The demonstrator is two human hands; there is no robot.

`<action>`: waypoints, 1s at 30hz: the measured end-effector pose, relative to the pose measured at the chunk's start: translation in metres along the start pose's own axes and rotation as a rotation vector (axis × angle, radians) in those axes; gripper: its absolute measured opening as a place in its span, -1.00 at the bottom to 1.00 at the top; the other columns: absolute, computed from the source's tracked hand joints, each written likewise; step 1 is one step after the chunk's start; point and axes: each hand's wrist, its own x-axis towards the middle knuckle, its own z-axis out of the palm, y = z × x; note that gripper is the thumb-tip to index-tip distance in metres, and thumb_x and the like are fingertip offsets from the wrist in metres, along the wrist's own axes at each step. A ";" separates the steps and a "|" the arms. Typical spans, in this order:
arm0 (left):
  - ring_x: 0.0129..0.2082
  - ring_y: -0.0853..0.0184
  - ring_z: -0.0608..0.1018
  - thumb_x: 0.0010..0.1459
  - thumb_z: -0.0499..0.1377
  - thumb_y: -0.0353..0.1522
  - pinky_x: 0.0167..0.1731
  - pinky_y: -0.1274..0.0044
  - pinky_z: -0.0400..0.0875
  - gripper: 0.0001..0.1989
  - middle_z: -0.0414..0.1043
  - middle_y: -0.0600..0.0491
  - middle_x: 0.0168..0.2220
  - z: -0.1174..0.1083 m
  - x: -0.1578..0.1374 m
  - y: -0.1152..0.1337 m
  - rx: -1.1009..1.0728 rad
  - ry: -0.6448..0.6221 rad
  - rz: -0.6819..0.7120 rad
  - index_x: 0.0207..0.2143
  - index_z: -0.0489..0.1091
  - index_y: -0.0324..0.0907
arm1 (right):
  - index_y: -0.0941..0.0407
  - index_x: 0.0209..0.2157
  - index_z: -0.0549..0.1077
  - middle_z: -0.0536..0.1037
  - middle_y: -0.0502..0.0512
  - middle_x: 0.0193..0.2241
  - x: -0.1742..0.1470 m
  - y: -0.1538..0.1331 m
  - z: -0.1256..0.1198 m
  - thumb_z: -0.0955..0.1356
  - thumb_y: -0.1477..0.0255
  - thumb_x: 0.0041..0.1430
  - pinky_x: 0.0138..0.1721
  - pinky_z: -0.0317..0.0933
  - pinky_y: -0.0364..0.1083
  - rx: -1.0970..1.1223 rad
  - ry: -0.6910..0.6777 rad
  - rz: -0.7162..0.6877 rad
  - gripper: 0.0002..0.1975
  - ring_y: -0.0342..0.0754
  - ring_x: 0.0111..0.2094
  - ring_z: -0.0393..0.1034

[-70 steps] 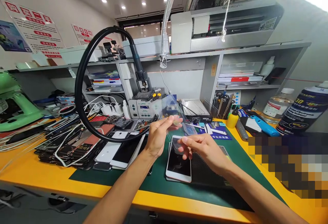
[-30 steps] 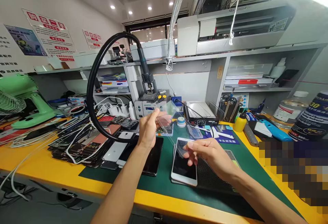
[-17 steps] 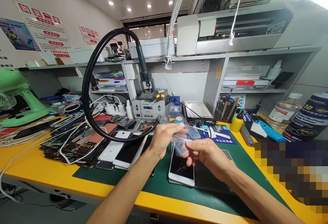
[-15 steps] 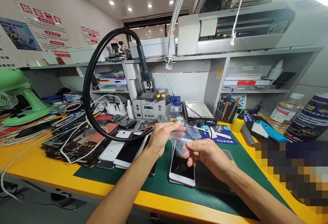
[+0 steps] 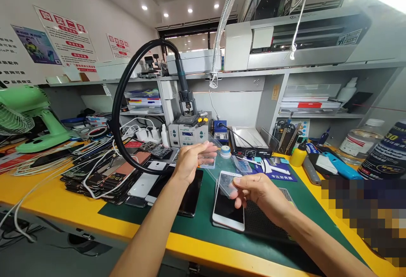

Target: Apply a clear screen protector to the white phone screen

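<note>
A clear, flat, phone-sized plastic sheet (image 5: pixel 215 174) is pinched by its near corner between the thumb and fingers of my right hand (image 5: pixel 252 188). It slants up and away, over the top end of a white-framed phone (image 5: pixel 229 209) with a dark screen. My left hand (image 5: pixel 189 160) is beside the sheet's far part, fingers stretched out and apart; whether they touch it I cannot tell. Beyond the sheet stands a small blue-and-white roll (image 5: pixel 225 152). A dark tablet-like device (image 5: pixel 191 196) lies under my left wrist.
Stacked phone parts (image 5: pixel 108 171) and white cables cover the left side. A black gooseneck hose (image 5: pixel 116 108) arches over them. A soldering station (image 5: pixel 188 133) stands behind. To the right are a yellow bottle (image 5: pixel 295 153), a clear bottle (image 5: pixel 360 141) and a dark can (image 5: pixel 385 158).
My left hand has loosened its pinch on the plastic sheet and its fingers have straightened, shifting slightly left. My right hand still holds the sheet. The view has shifted slightly.
</note>
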 end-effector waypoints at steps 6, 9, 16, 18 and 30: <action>-0.37 0.20 0.67 0.04 0.36 -0.26 -0.41 0.51 0.58 -0.72 0.63 -0.23 -0.27 -0.004 0.000 0.004 0.002 0.027 0.025 -0.32 0.59 -0.34 | 0.25 -0.51 0.61 0.63 0.23 -0.50 0.000 -0.001 0.001 0.47 0.21 0.08 -0.44 0.20 -0.10 -0.004 0.001 0.007 -0.65 -0.05 -0.54 0.48; -0.38 0.19 0.66 0.06 0.35 -0.26 -0.42 0.51 0.58 -0.72 0.63 -0.24 -0.28 -0.004 0.000 0.006 0.011 0.014 0.030 -0.31 0.59 -0.36 | 0.25 -0.52 0.60 0.64 0.24 -0.49 0.001 -0.002 0.001 0.48 0.21 0.06 -0.45 0.20 -0.10 0.006 0.004 0.011 -0.65 -0.03 -0.55 0.49; -0.41 0.17 0.66 0.25 0.15 -0.13 -0.53 0.48 0.55 -0.54 0.61 -0.33 -0.20 -0.014 0.003 0.016 -0.051 -0.083 -0.098 -0.24 0.57 -0.41 | 0.25 -0.52 0.59 0.63 0.24 -0.53 0.000 -0.003 -0.004 0.49 0.24 0.00 -0.44 0.22 -0.06 0.056 0.022 0.017 -0.69 0.00 -0.56 0.50; -0.44 0.18 0.65 0.25 0.11 -0.05 -0.56 0.49 0.53 -0.46 0.60 -0.33 -0.19 -0.018 0.003 0.019 -0.065 -0.115 -0.126 -0.23 0.56 -0.41 | 0.25 -0.54 0.58 0.61 0.21 -0.56 -0.001 -0.004 -0.006 0.49 0.25 0.01 -0.45 0.19 -0.08 0.051 0.002 0.015 -0.69 -0.01 -0.56 0.49; -0.65 0.34 0.53 0.04 0.38 -0.13 -0.59 0.56 0.47 -0.64 0.58 -0.16 -0.48 -0.025 -0.001 0.013 0.281 -0.150 0.012 -0.42 0.58 -0.30 | 0.22 -0.49 0.61 0.63 0.18 -0.51 -0.004 -0.008 -0.012 0.46 0.23 0.10 -0.46 0.19 -0.12 -0.122 -0.125 0.035 -0.68 -0.07 -0.51 0.47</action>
